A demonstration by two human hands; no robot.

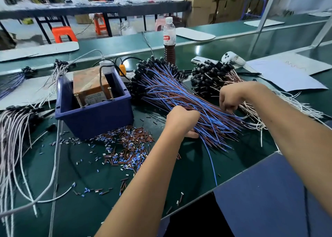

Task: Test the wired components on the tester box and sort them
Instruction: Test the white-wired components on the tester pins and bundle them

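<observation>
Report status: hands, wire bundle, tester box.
Left hand grips blue-brown wire bundle; right hand pinches its wires. Tester box sits in blue bin, untouched. Nothing blocking.

A big bundle of blue-and-brown wired components (172, 91) lies fanned on the green table (188, 165), black heads at the far left, stripped ends near right. Right of it sits a pile of white-wired components (224, 77) (black heads heaped at the far end). The tester box (90, 86), orange-brown with two upright screws, sits inside a blue bin (93, 118) at left. More white-wired ones (12, 129) lie at the left edge.
</observation>
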